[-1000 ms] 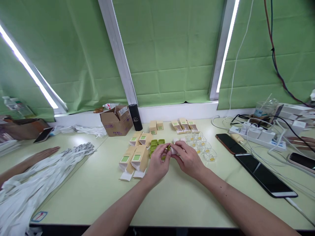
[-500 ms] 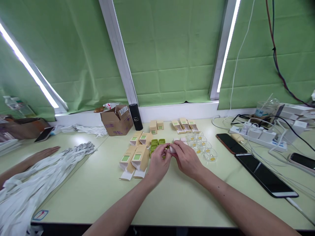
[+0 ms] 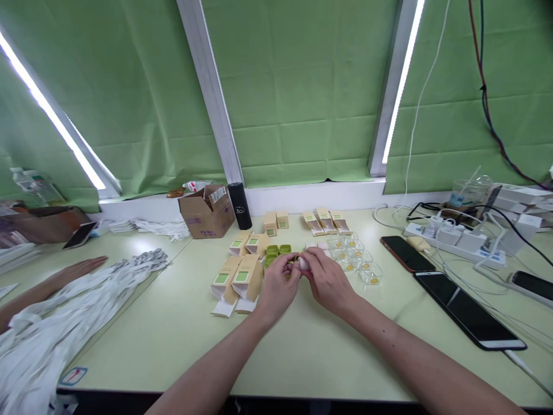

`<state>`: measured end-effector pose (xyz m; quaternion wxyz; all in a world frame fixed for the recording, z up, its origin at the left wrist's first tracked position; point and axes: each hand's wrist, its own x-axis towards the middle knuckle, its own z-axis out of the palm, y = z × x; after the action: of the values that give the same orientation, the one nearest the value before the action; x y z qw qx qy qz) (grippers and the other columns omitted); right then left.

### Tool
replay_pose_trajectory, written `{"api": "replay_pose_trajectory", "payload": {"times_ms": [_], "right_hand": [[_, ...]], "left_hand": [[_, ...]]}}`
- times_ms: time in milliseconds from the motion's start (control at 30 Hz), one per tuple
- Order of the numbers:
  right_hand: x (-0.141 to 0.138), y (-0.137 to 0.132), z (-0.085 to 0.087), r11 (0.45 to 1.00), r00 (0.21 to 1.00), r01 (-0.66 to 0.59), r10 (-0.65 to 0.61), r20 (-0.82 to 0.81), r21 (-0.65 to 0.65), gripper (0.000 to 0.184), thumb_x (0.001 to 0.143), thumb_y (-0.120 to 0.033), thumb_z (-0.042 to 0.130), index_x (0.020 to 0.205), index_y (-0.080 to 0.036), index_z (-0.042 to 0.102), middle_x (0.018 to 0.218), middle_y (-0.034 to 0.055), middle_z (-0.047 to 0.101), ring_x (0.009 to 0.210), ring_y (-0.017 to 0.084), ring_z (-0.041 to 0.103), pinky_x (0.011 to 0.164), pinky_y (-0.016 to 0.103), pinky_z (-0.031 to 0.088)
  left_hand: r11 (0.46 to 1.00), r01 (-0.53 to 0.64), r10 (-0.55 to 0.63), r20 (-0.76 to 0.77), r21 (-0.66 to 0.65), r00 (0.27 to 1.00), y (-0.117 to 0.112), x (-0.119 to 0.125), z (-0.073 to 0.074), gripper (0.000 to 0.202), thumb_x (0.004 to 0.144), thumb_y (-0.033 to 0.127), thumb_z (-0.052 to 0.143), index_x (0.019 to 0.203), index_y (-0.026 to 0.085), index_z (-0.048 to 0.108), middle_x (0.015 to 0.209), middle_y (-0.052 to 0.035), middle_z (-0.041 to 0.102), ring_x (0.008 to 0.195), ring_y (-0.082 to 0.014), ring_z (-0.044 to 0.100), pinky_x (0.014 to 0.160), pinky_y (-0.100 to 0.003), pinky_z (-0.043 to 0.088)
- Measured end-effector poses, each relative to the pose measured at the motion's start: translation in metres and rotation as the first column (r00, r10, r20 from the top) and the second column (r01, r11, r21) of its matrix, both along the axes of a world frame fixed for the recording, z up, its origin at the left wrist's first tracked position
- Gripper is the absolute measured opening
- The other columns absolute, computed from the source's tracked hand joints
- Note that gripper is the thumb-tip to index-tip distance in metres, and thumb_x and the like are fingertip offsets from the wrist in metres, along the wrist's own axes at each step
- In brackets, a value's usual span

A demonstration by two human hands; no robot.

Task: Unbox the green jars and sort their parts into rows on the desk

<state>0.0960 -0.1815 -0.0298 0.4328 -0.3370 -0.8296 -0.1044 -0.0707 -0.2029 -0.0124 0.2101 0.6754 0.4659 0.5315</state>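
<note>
My left hand (image 3: 279,288) and my right hand (image 3: 332,281) meet over the middle of the table, fingers pinched together. Between them is a small white rounded piece (image 3: 304,264); its exact kind is too small to tell, and the fingers cover much of it. Just behind my left hand sit several small olive-green square cups (image 3: 285,248), partly hidden. Clear plastic cups (image 3: 370,275) with yellow bits in them stand in a cluster beyond my right hand. Open kraft-paper boxes (image 3: 247,276) with green labels lie left of my left hand.
More kraft boxes (image 3: 325,220) lie farther back, near a black cylinder (image 3: 239,206) and a cardboard carton (image 3: 207,216). Phones (image 3: 470,311), cables and a power strip (image 3: 458,242) occupy the right. At left, another person's hand (image 3: 84,268) rests by white fabric strips (image 3: 86,311).
The view has shifted very slightly. Both hands stay together around the white piece, with hardly any visible finger movement.
</note>
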Motion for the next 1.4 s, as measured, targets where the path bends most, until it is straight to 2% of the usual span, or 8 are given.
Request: {"api": "replay_pose_trajectory", "payload": {"times_ms": [267,600,700,833,933,1033,1167,1400], "right_hand": [[0.010,0.001,0.003,0.967,0.964,-0.158,0.108,-0.244,-0.199,0.030,0.104,-0.024,0.049,0.133,-0.023,0.055,0.124,0.0138,0.061,0.109,0.028,0.065,0.087,0.043,0.059],[-0.001,-0.003,0.006,0.839,0.796,-0.409,0.135,-0.590,-0.359,0.024,0.104,-0.040,0.053,0.117,-0.024,0.064,0.116,0.0100,0.065,0.106,0.026,0.063,0.090,0.041,0.054],[0.000,-0.001,0.006,0.771,0.692,-0.481,0.042,-0.721,-0.417,0.033,0.102,-0.052,0.056,0.117,-0.025,0.066,0.113,0.0083,0.068,0.102,0.025,0.063,0.090,0.040,0.052],[0.006,0.008,0.010,0.654,0.426,-0.639,-0.136,-0.894,-0.404,0.050,0.088,-0.068,0.069,0.112,-0.024,0.072,0.097,0.0054,0.071,0.083,0.021,0.061,0.076,0.035,0.051],[0.008,0.010,0.015,0.519,0.254,-0.795,-0.187,-0.949,-0.315,0.052,0.077,-0.067,0.081,0.103,-0.022,0.076,0.101,0.0075,0.073,0.083,0.020,0.061,0.069,0.032,0.049],[0.007,0.008,0.019,0.411,0.178,-0.877,-0.201,-0.963,-0.248,0.047,0.077,-0.060,0.085,0.101,-0.021,0.077,0.105,0.0089,0.073,0.087,0.020,0.062,0.066,0.029,0.049],[0.007,0.004,0.022,0.369,0.168,-0.901,-0.186,-0.968,-0.227,0.044,0.079,-0.057,0.084,0.106,-0.023,0.074,0.103,0.0075,0.073,0.087,0.019,0.064,0.066,0.028,0.051],[0.011,0.001,0.026,0.488,0.348,-0.802,-0.085,-0.934,-0.343,0.050,0.074,-0.050,0.089,0.115,-0.026,0.072,0.096,0.0028,0.069,0.081,0.017,0.065,0.076,0.034,0.058]], "left_hand": [[0.985,0.138,-0.122,-0.148,0.103,0.981,0.002,-0.011,0.001,0.044,0.091,0.031,0.071,0.133,0.023,0.064,0.138,-0.0133,0.061,0.129,-0.0294,0.060,0.110,-0.047,0.051],[0.992,0.122,-0.123,-0.019,-0.024,0.992,0.003,-0.004,0.001,0.038,0.091,0.034,0.072,0.127,0.022,0.067,0.121,-0.0099,0.071,0.104,-0.0232,0.067,0.093,-0.039,0.056],[0.994,0.103,-0.103,-0.002,-0.032,0.995,0.004,-0.006,-0.002,0.039,0.090,0.034,0.072,0.127,0.021,0.067,0.122,-0.0106,0.071,0.102,-0.0231,0.068,0.093,-0.039,0.057],[0.994,0.102,-0.100,0.057,-0.045,0.993,0.010,-0.012,-0.008,0.040,0.090,0.033,0.073,0.128,0.021,0.067,0.127,-0.0111,0.070,0.112,-0.0251,0.069,0.100,-0.041,0.056],[0.989,0.142,-0.139,0.084,-0.040,0.987,0.011,-0.014,-0.011,0.044,0.092,0.035,0.073,0.134,0.023,0.066,0.132,-0.0110,0.069,0.117,-0.0258,0.068,0.103,-0.041,0.055],[0.987,0.158,-0.154,0.106,-0.025,0.982,0.009,-0.013,-0.011,0.046,0.092,0.036,0.072,0.136,0.024,0.065,0.136,-0.0115,0.067,0.123,-0.0270,0.066,0.107,-0.041,0.053],[0.991,0.133,-0.128,0.161,-0.021,0.979,0.007,-0.012,-0.009,0.050,0.091,0.036,0.073,0.137,0.022,0.063,0.138,-0.0128,0.066,0.126,-0.0276,0.065,0.109,-0.043,0.052],[0.998,0.065,-0.061,0.244,-0.007,0.968,0.011,-0.014,-0.010,0.056,0.089,0.040,0.075,0.139,0.022,0.058,0.141,-0.0133,0.064,0.129,-0.0264,0.062,0.108,-0.041,0.053]]}}
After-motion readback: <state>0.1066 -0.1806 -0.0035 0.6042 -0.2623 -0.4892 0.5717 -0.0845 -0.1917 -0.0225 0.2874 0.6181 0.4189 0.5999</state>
